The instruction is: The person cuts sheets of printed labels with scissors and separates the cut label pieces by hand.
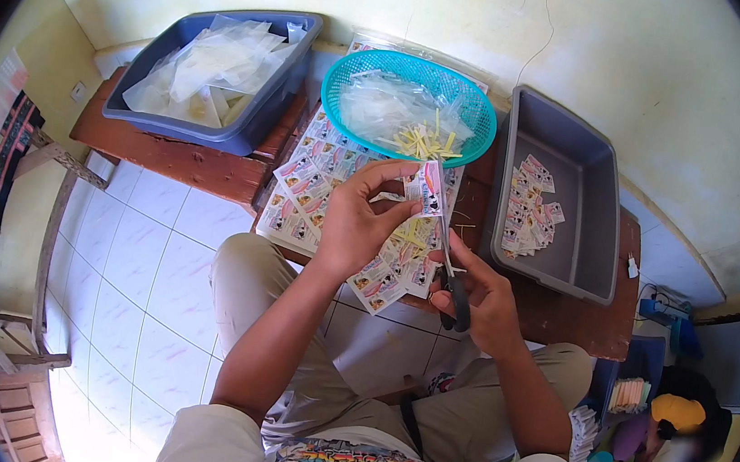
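Note:
A small printed label (425, 191) is pinched between the thumb and fingers of my left hand (364, 217). My right hand (483, 299) grips black-handled scissors (454, 297), whose blades point up along the label's right edge. Below both hands lie printed label sheets (304, 189) and loose cut pieces, with thin yellowish paper strips (411, 234) scattered over them. Just beyond my left hand stands a turquoise mesh basket (332, 115) holding clear plastic bags and more strips. To the right, a grey tub (587, 206) contains a pile of cut labels (531, 215).
On the left, a blue-grey tub (244, 136) full of translucent plastic bags (197, 70) rests on a wooden bench (138, 143). Behind everything runs a pale wall (414, 3). A person (668, 457) and assorted goods are at the lower right.

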The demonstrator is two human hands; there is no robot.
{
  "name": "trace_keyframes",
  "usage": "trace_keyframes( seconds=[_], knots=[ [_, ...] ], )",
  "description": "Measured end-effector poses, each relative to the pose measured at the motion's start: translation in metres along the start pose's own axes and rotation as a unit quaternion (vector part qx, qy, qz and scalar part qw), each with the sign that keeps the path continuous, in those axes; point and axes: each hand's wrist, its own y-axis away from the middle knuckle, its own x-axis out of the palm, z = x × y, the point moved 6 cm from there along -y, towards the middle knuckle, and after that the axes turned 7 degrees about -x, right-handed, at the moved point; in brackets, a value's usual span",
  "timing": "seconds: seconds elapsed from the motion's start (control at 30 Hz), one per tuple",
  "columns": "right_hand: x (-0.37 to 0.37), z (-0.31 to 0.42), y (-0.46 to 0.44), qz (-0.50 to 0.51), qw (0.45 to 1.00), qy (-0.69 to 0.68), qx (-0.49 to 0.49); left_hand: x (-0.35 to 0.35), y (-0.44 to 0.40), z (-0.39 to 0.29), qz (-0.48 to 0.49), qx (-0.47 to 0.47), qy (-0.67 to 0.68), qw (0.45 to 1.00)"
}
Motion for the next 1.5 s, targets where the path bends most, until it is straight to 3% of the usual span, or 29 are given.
trace_keyframes(
  seconds=[0.93,1.43,1.5],
  knots=[
    [0.0019,-0.0013,0.0026,-0.007,1.0,-0.02,0.018,0.0006,0.0001,-0.0032,-0.005,0.001,-0.009,1.0],
    [0.0017,-0.0003,0.0039,0.008,0.999,0.034,0.022,0.0002,0.0002,-0.003,0.001,-0.009,-0.012,1.0],
    [0.002,-0.0019,0.0035,-0.003,1.0,-0.01,0.011,-0.0002,0.0001,-0.0028,-0.004,0.0,-0.011,1.0]
  ],
)
